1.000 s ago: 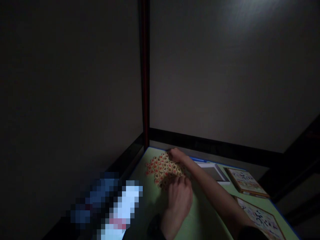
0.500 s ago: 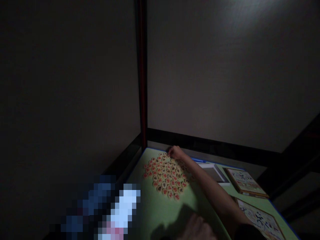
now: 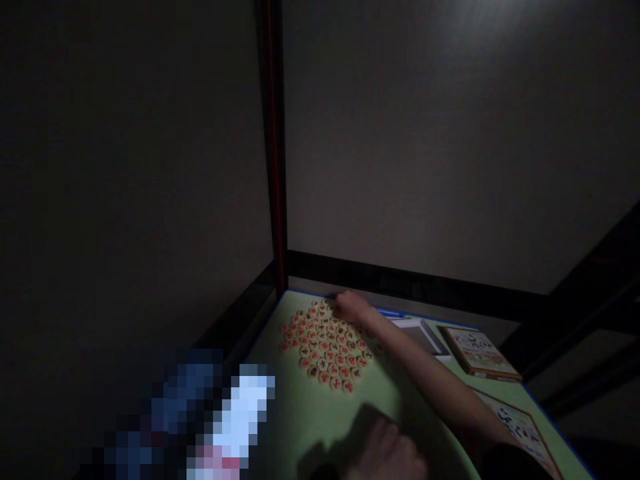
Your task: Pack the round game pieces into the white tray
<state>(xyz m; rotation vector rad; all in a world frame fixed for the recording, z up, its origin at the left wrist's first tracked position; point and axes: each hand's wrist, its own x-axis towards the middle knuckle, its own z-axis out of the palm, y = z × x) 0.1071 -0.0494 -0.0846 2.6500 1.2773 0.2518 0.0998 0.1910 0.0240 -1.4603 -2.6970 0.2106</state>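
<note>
Many round Chinese chess pieces (image 3: 333, 347) with red or black characters lie in a cluster on the green tabletop (image 3: 300, 407). My right hand (image 3: 351, 307) reaches across to the far edge of this cluster. Its fingers are curled closed and point down at the pieces; what they hold, if anything, is hidden. Close to me, in front of the cluster, my left hand (image 3: 387, 453) rests low over the table with its fingers bent in. I see nothing in it, and part of it is cut off by the frame's bottom.
Beyond my right forearm lie an open shallow white box (image 3: 425, 340), a blue pen-like object (image 3: 393, 313) and two flat boxes with printed lids, one farther (image 3: 483, 353), one nearer (image 3: 520, 427). Walls (image 3: 400, 167) stand behind the table. A pixelated patch (image 3: 235, 413) covers the lower left.
The view has shifted slightly, so the table sits a little farther left. My right hand has drawn a little right and nearer along the cluster's far edge, fingers more tucked. My left hand stays low.
</note>
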